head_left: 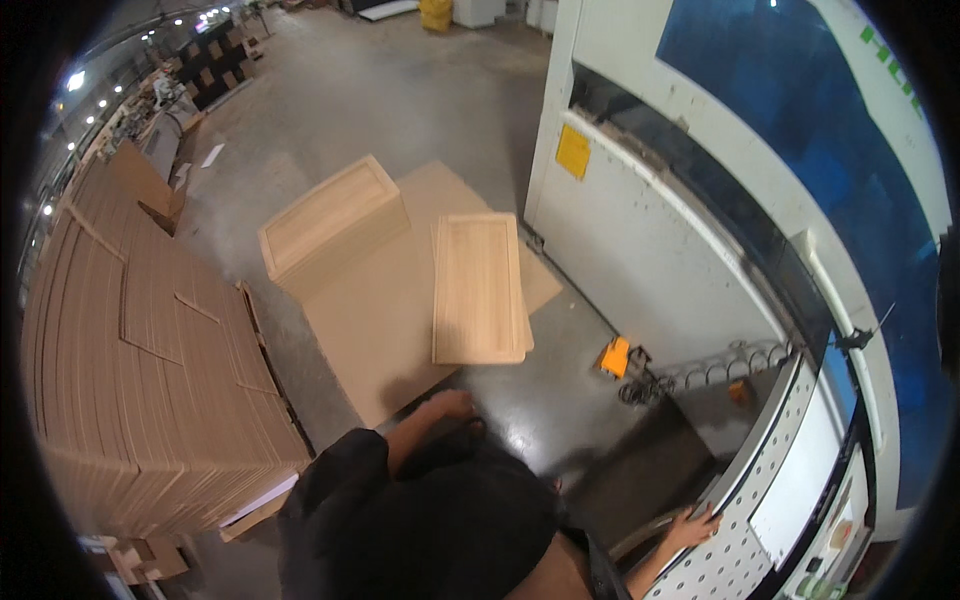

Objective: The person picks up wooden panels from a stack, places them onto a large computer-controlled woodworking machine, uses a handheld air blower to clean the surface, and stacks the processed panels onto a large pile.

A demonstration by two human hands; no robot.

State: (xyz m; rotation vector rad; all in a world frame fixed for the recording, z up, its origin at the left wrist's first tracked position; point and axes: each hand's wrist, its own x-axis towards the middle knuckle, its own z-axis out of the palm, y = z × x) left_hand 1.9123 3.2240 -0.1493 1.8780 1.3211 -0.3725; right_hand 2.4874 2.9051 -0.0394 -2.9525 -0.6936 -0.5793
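My left hand (455, 405) hangs in front of my dark clothing, above the near edge of a cardboard sheet (350, 330). Its fingers are blurred and partly in shadow, so I cannot tell how they are held. Out to the right, my right hand (690, 528) lies with its fingers apart on the edge of a white machine bed (735, 530) dotted with dark round spots. Beyond my left hand, a stack of framed wooden panels (478, 290) rests on the cardboard. Farther left sits a taller stack of similar panels (335, 215).
Tall piles of flat cardboard (150, 350) line the left side. A large white machine (660, 240) with a blue window stands at right. On the floor by its base are a yellow-orange foot pedal (614, 357) and a coiled cable (648, 390).
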